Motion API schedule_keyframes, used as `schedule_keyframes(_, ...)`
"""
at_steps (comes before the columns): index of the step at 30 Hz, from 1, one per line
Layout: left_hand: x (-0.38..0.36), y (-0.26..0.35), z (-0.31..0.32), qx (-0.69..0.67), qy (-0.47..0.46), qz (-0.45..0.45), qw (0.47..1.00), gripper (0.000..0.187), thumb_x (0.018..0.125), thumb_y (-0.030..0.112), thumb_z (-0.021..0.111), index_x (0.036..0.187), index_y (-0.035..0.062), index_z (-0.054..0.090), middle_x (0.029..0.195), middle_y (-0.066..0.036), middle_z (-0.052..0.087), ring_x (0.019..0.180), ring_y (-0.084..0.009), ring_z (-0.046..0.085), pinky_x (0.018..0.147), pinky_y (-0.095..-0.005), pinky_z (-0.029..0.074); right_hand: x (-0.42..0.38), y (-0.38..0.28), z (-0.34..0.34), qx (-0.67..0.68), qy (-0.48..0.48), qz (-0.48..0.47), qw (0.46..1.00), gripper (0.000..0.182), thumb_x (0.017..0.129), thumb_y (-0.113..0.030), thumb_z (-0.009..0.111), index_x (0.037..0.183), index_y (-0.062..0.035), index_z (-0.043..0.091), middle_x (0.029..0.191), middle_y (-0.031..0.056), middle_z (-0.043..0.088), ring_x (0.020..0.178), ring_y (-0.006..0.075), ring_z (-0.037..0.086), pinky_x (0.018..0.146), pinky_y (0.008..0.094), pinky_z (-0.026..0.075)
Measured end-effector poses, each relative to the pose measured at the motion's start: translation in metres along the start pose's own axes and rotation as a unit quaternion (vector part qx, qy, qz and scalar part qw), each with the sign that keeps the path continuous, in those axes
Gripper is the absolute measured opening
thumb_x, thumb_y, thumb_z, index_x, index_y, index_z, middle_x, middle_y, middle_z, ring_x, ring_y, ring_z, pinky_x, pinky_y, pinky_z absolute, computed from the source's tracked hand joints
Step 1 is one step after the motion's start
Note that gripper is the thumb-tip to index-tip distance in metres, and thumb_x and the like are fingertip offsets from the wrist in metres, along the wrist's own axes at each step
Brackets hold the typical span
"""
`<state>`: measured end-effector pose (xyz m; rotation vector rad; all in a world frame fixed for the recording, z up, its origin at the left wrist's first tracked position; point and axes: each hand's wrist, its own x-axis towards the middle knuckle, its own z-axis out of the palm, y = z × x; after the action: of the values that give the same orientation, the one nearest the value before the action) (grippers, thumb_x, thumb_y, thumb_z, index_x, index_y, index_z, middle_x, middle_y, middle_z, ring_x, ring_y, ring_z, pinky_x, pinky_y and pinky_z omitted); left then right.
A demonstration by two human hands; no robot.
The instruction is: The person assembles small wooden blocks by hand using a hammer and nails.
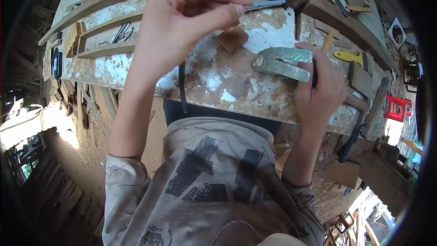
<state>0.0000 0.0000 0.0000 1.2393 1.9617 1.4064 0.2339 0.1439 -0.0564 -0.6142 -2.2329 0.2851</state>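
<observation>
One paint-flecked workbench underlies both hands. Left hand: thumb and fingers pinched. Right hand: closed around a claw hammer near its head, over the bench. Wooden block: between the hands. Thin metal rod: gripped in the left pinch, above the bench's far side.

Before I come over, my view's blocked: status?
Left hand pinches slim grey rod. Right hand holds grey-green metal claw hammer. Brown wooden block between hands.

No word, brand or number can be read for certain. The grey-brown T-shirt bears worn dark block printing, and the tiny lettering around its small printed emblem is too blurred to decipher.
</observation>
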Motion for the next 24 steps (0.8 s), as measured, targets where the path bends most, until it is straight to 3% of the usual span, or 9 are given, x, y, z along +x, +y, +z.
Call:
schedule_keyframes(2,0.013,0.005,0.0,-0.06,-0.011,-0.028,0.998,0.05,0.096,0.021,0.081,0.143,0.0142,0.067,0.099,-0.011,0.082,0.087,-0.0231,0.079,0.078,-0.0314,0.062,0.0,0.0,0.002,-0.002,-0.003,0.0,1.0,0.008,0.099,-0.017,0.071,0.103,-0.0175,0.078,0.071,0.0027,0.067,0.059,0.0198,0.061,0.061,0.0341,0.045)
schedule_keyframes(5,0.026,0.031,0.008,-0.197,0.003,-0.192,0.961,0.038,0.102,0.025,0.077,0.13,-0.0005,0.072,0.096,-0.009,0.078,0.083,-0.0117,0.074,0.078,-0.0204,0.059,0.002,0.002,-0.001,0.0,0.012,-0.017,1.0,0.006,0.098,-0.017,0.072,0.102,-0.0166,0.077,0.073,0.0026,0.068,0.06,0.0204,0.062,0.061,0.0336,0.045)
schedule_keyframes(6,0.029,0.027,0.008,-0.235,-0.016,-0.17,0.957,0.037,0.102,0.024,0.077,0.128,-0.0023,0.073,0.095,-0.008,0.078,0.078,-0.0099,0.072,0.07,-0.0193,0.055,0.002,0.003,-0.001,-0.001,0.013,-0.018,1.0,0.006,0.098,-0.017,0.072,0.101,-0.0165,0.077,0.073,0.0026,0.069,0.06,0.0204,0.062,0.061,0.0335,0.045)
schedule_keyframes(12,0.04,0.025,0.017,-0.239,-0.034,-0.2,0.95,0.032,0.103,0.024,0.076,0.124,-0.0007,0.073,0.088,-0.003,0.073,0.074,-0.0082,0.068,0.066,-0.0192,0.053,0.002,0.003,-0.003,0.008,0.005,-0.011,1.0,0.005,0.097,-0.017,0.073,0.1,-0.016,0.077,0.076,0.0023,0.071,0.062,0.0199,0.064,0.061,0.0329,0.046)
schedule_keyframes(18,0.058,0.006,0.018,-0.347,-0.038,-0.219,0.911,0.032,0.102,0.022,0.076,0.124,-0.0019,0.073,0.097,-0.003,0.075,0.084,-0.0093,0.072,0.078,-0.021,0.06,0.002,0.003,-0.004,0.008,0.004,-0.011,1.0,0.004,0.096,-0.018,0.074,0.1,-0.0163,0.076,0.074,0.0009,0.07,0.062,0.0191,0.063,0.06,0.0325,0.046)
schedule_keyframes(21,0.067,0.014,0.027,-0.294,-0.032,-0.173,0.94,0.036,0.101,0.022,0.077,0.127,-0.0033,0.072,0.106,-0.006,0.077,0.094,-0.0111,0.073,0.088,-0.0203,0.06,0.001,0.002,-0.006,0.011,0.002,-0.011,1.0,0.003,0.096,-0.018,0.074,0.099,-0.0161,0.075,0.074,0.0005,0.07,0.062,0.0186,0.063,0.06,0.0323,0.046)
schedule_keyframes(22,0.07,0.033,0.033,-0.27,-0.008,-0.201,0.942,0.04,0.1,0.022,0.078,0.13,-0.0035,0.071,0.113,-0.008,0.077,0.102,-0.0121,0.073,0.093,-0.0202,0.058,0.001,0.003,-0.005,0.014,0.006,-0.012,1.0,0.003,0.096,-0.018,0.074,0.098,-0.016,0.075,0.075,0.0003,0.07,0.062,0.0184,0.063,0.06,0.0322,0.046)
schedule_keyframes(24,0.079,0.02,0.034,-0.266,-0.04,-0.154,0.951,0.039,0.101,0.023,0.077,0.129,-0.0039,0.072,0.111,-0.007,0.077,0.1,-0.0118,0.073,0.092,-0.0209,0.058,0.001,0.003,-0.005,0.016,0.014,-0.015,1.0,0.003,0.095,-0.018,0.074,0.098,-0.0157,0.075,0.075,0.0,0.071,0.062,0.0182,0.063,0.06,0.0321,0.046)
